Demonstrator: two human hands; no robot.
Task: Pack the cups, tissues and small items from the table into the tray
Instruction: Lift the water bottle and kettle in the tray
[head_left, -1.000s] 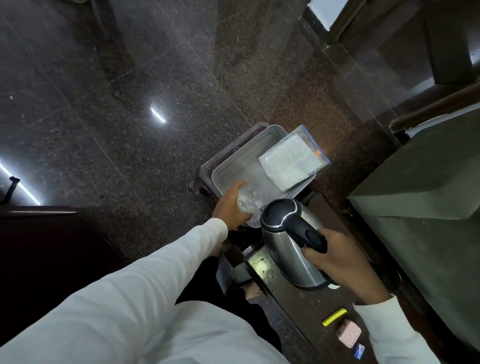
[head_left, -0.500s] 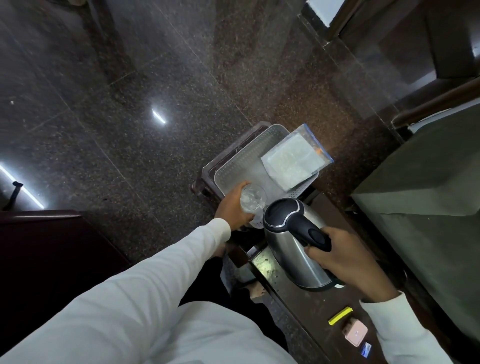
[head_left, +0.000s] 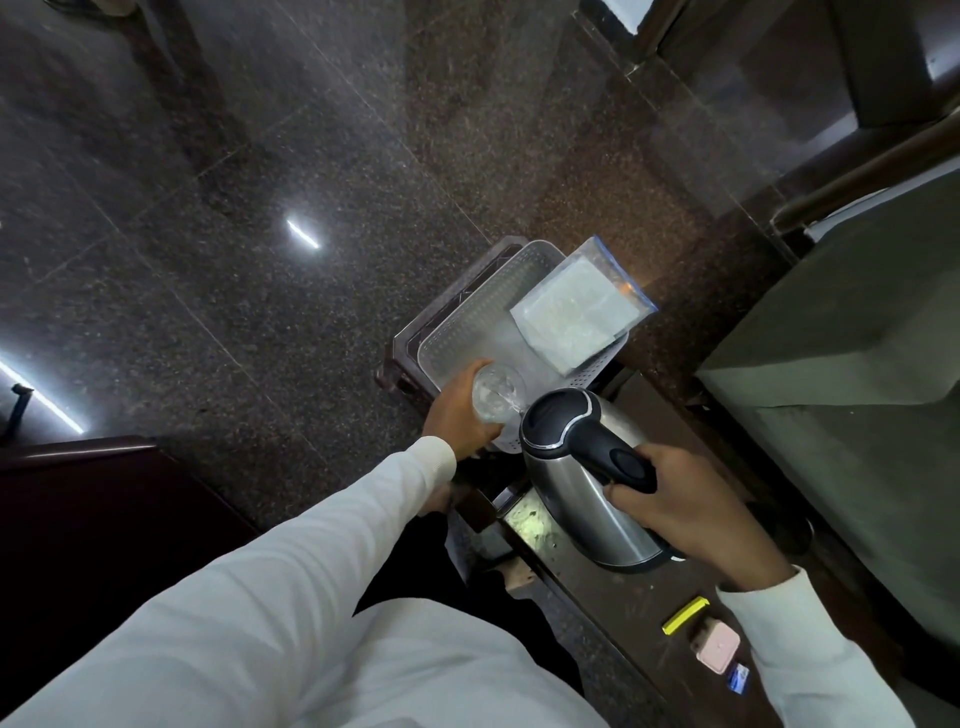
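Observation:
My left hand (head_left: 460, 413) grips a clear glass cup (head_left: 493, 392) over the near corner of the white perforated tray (head_left: 483, 306). My right hand (head_left: 680, 506) holds the black handle of a steel electric kettle (head_left: 582, 478), tilted with its spout at the cup's rim; a thin stream of water runs into the cup. A clear bag of white tissues (head_left: 579, 309) lies across the tray's right side. On the dark table (head_left: 628, 597) lie a yellow strip (head_left: 684, 615), a small pink case (head_left: 717, 646) and a small blue item (head_left: 737, 678).
The tray sits on a dark stool (head_left: 410, 338) at the table's far end. A grey-green cushioned seat (head_left: 852, 374) stands to the right. Dark polished stone floor (head_left: 311, 156) spreads left and ahead; a dark piece of furniture (head_left: 78, 519) is at the left.
The kettle has tipped further toward the cup and water now runs from its spout. My left hand keeps the cup in about the same spot.

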